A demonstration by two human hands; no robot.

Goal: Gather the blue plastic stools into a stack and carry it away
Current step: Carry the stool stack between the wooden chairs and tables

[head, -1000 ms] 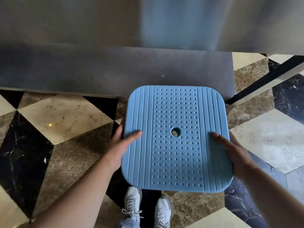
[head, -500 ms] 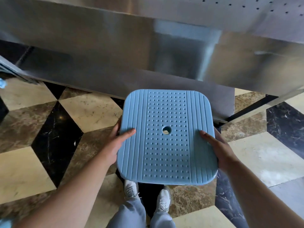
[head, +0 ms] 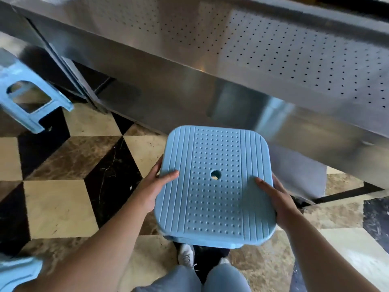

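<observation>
I hold a blue plastic stool (head: 216, 186) seat-up in front of me, and a second rim shows under its front edge, so it tops a stack. My left hand (head: 155, 186) grips its left side with the thumb on the seat. My right hand (head: 275, 199) grips its right side, thumb on top. Another blue stool (head: 31, 95) stands on the floor at the far left by the metal counter. A third blue stool's corner (head: 16, 270) shows at the bottom left edge.
A stainless steel counter (head: 252, 66) with a perforated panel runs across the top, close ahead. The floor (head: 63, 207) is marble in beige, brown and black tiles. My feet in white shoes (head: 187, 258) stand below the stack.
My view has swung left and up along the counter. The stool on the left and the corner at the bottom left have come into sight. Both hands keep their grip.
</observation>
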